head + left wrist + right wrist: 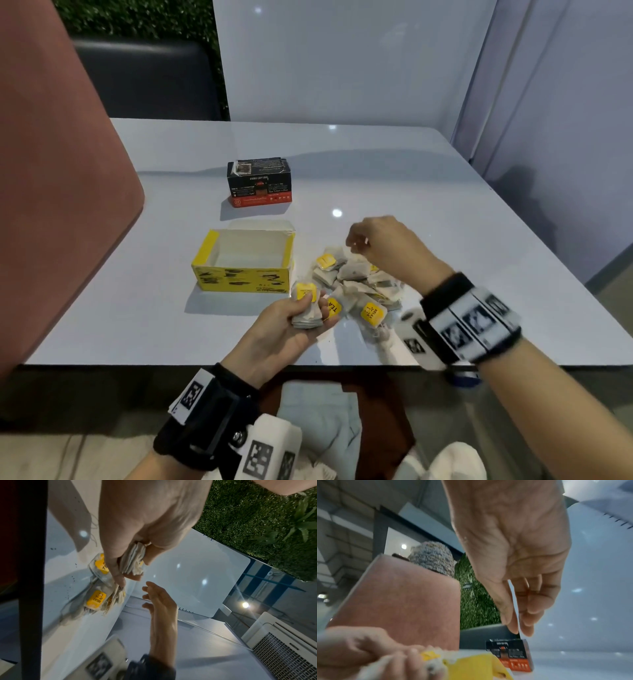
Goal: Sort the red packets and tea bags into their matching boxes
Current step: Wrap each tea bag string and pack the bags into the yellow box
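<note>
Pale glossy table (428,178) stretching ahead. Your left hand (284,329) gripping stack of tea bags (308,311) beside open yellow box (243,260). Right hand (383,243) hovering over loose pile (359,281), fingers relaxed, holding nothing. Risk: strings tangling, dragging extra bags; stack fanning out, slipping.

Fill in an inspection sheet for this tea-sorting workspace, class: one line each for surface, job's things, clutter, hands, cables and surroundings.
Surface: glossy pale table, lamp glare on it.
Job's things: yellow box open and looks empty; black-and-red box behind it; loose tea bags piled right of the yellow box; no loose red packets seen.
Clutter: nothing seen.
Hands: left hand grips a stack of tea bags; right hand above the pile, fingers relaxed, empty.
Cables: nothing seen.
Surroundings: pink chair back left, white panels behind, green hedge wall.
</note>
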Tool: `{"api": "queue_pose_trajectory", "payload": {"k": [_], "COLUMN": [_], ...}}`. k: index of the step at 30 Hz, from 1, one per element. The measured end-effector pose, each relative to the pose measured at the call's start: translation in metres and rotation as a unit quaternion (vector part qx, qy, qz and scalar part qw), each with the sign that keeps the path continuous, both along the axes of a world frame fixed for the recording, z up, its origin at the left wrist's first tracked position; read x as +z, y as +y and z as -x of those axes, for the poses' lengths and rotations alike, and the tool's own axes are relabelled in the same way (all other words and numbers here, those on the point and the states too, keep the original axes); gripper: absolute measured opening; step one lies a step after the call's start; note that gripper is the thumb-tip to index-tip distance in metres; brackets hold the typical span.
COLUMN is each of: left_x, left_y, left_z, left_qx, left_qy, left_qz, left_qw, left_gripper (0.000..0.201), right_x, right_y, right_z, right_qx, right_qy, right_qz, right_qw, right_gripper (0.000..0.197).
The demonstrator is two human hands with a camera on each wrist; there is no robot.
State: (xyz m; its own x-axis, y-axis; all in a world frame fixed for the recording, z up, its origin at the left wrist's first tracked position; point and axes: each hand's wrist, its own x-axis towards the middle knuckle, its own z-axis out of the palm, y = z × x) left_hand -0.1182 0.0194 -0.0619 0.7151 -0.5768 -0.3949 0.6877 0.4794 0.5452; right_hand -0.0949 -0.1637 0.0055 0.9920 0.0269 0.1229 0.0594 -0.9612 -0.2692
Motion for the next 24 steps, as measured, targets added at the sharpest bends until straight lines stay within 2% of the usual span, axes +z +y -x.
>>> {"api": "queue_pose_trajectory", "payload": {"k": [3, 5, 8, 14, 17, 19, 21, 22, 23, 24], "left_x": [-0.002, -0.002, -0.001, 0.001, 0.0, 0.0, -0.001, -0.003, -0.005, -0.006], "left_y": [0.002, 0.004, 0.01, 0.021, 0.018, 0.013, 0.008, 0.005, 0.002, -0.001], "left_z": [0.0, 0.001, 0.003, -0.004, -0.004, -0.003, -0.003, -0.004, -0.004, -0.004], "left_qx": [-0.004, -0.008, -0.015, 0.006, 0.01, 0.01, 0.009, 0.005, 0.0, -0.002], "left_qy": [-0.035, -0.057, -0.071, -0.004, 0.032, 0.052, 0.074, 0.076, 0.071, 0.063], "left_qz": [-0.018, -0.023, -0.025, 0.02, 0.044, 0.064, 0.095, 0.107, 0.111, 0.107], "left_qw": [0.999, 0.998, 0.997, 1.0, 0.998, 0.997, 0.993, 0.991, 0.991, 0.992], "left_gripper": [0.017, 0.016, 0.017, 0.047, 0.05, 0.047, 0.048, 0.051, 0.054, 0.055], "right_x": [0.0, -0.006, -0.016, -0.014, 0.0, 0.011, 0.014, 0.01, 0.003, -0.007], "right_y": [0.011, 0.02, 0.025, 0.018, 0.006, 0.003, 0.009, 0.014, 0.02, 0.026], "right_z": [-0.036, -0.053, -0.068, -0.066, -0.055, -0.039, -0.016, -0.005, 0.006, 0.014], "right_qx": [0.067, 0.129, 0.163, 0.137, 0.1, 0.082, 0.084, 0.082, 0.079, 0.074], "right_qy": [0.049, 0.115, 0.175, 0.119, 0.073, 0.056, 0.09, 0.12, 0.145, 0.159], "right_qz": [0.06, 0.125, 0.217, 0.179, 0.086, -0.08, -0.281, -0.339, -0.362, -0.353], "right_qw": [0.995, 0.977, 0.946, 0.967, 0.989, 0.992, 0.952, 0.929, 0.917, 0.919], "right_gripper": [0.03, 0.038, 0.032, 0.017, 0.008, 0.006, 0.011, 0.012, 0.015, 0.019]}}
